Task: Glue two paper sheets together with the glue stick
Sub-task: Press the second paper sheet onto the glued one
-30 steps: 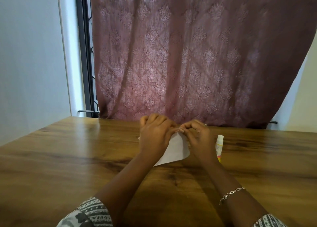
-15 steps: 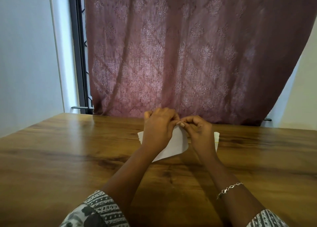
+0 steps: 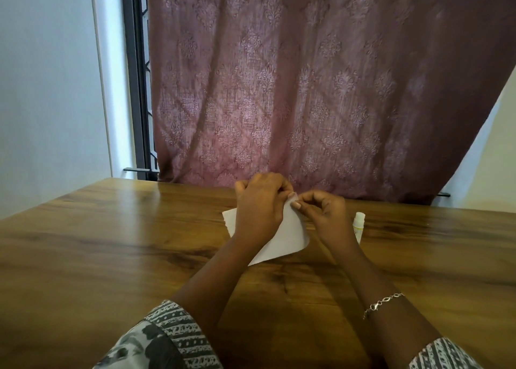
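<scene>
White paper sheets [image 3: 287,234] lie near the far side of the wooden table [image 3: 111,243], one corner lifted. My left hand [image 3: 259,204] rests over the paper and pinches its raised far corner. My right hand [image 3: 321,212] pinches the same corner from the right, fingertips touching those of the left hand. Whether I hold one sheet or two, I cannot tell. A white glue stick [image 3: 358,225] with a yellow label lies on the table just right of my right hand, partly hidden behind it.
A dusty-pink patterned curtain [image 3: 307,89] hangs right behind the table's far edge. A dark window frame [image 3: 136,75] and a white wall stand at the left. Bare wood spreads to the left, right and front of the paper.
Both hands stay pinched on the paper's far corner. The glue stick, hidden by my right hand half a second ago, shows again. The view shifted slightly.
</scene>
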